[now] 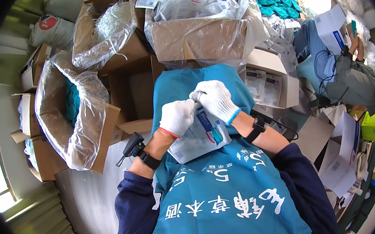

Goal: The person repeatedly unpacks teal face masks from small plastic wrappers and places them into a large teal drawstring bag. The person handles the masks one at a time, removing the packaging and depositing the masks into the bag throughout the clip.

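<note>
The apron (226,181) serves as landmark. On it, in front of the body, lies one packet (194,139), white and partly clear, with something teal showing inside. The left hand (177,118) and the right hand (215,99), both in white gloves, meet at its upper edge; their fingers are curled narrow and appear to pinch that edge, though the tips are hidden.

The packet looks light and soft, its film likely slippery and easily creased, its contents pliable. The upper edge or the two side edges seem the best places to take hold.

Beyond the apron stands one lined carton (202,38), heaped with packets (193,0) too many to count. To its right is one small box (290,92) with at least two packets (263,87) in view. To its left stand two more lined cartons: one (105,139) holding a teal bundle (72,101), the other (137,49) clear pieces (113,22). Far right of the apron sits one co-worker (350,81).
</note>
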A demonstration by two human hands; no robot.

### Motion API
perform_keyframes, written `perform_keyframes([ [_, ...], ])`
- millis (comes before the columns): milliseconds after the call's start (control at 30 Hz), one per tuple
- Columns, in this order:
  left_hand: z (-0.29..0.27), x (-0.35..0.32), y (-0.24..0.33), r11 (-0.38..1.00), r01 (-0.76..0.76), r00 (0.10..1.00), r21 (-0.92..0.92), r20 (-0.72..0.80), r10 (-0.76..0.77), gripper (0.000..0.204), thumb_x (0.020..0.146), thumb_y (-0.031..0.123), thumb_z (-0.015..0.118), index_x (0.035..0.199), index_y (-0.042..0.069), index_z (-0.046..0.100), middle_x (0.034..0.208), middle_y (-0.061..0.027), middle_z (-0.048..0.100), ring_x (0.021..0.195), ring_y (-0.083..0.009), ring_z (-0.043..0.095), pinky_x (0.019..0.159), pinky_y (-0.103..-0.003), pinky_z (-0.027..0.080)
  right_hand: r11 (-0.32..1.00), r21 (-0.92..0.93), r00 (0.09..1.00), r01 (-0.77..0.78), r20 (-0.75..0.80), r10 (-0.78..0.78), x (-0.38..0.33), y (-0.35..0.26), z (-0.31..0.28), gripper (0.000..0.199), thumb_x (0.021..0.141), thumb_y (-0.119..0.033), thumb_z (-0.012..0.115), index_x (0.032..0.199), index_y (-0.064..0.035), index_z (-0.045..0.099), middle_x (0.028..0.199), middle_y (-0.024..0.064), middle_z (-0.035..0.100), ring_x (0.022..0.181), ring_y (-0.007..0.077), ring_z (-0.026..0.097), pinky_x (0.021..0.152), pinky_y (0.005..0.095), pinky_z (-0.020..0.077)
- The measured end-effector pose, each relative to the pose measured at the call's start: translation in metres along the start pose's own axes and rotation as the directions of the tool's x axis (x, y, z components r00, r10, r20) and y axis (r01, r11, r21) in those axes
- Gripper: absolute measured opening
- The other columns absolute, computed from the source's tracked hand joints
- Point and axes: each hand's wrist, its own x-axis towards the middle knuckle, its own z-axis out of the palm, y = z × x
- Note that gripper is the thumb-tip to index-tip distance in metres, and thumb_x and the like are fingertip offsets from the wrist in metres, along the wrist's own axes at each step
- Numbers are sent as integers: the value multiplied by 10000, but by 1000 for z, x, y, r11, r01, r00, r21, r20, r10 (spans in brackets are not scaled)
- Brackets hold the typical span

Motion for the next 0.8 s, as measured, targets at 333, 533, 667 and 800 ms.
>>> perform_keyframes([
  [333, -52, -8, 41, 967, -24, 822, -252, -556, -125, 96, 932, 109, 683, 851, 57, 679, 703, -92, 630, 580, -249, 619, 588, -309, 511, 915, 200, 932, -351, -14, 361, 15, 94, 20, 319, 884, -339, 676, 921, -26, 725, 907, 156, 710, 772, 292, 663, 731, 384, 527],
  [533, -38, -4, 12, 872, 167, 562, -460, -683, -467, 263, 1038, 193, 582, 890, -14, 646, 656, -56, 584, 603, -107, 535, 599, -259, 476, 112, 872, 879, -477, 475, 43, -40, 40, -4, 625, 961, -319, 648, 1479, -77, 397, 1567, 124, 349, 1410, 195, 347, 1143, 359, 304],
  [667, -24, 5, -7, 835, 141, 465, -532, -709, -530, 263, 1046, 184, 569, 897, -19, 646, 663, -40, 574, 629, -76, 500, 595, -250, 464, 140, 961, 895, -240, 275, -352, -63, 6, -10, 1023, 789, -213, 833, 1603, -115, 221, 1641, 101, 258, 1501, 207, 244, 1225, 392, 185],
  [800, -15, 13, 15, 818, 133, 524, -560, -661, -538, 282, 1053, 177, 562, 850, -2, 639, 696, 54, 516, 679, -37, 445, 612, -200, 399, 549, 772, 945, -320, 219, 243, -57, -5, -16, 551, 866, 54, 651, 1398, -22, 530, 1246, 66, 664, 1104, 149, 619, 969, 312, 502],
])
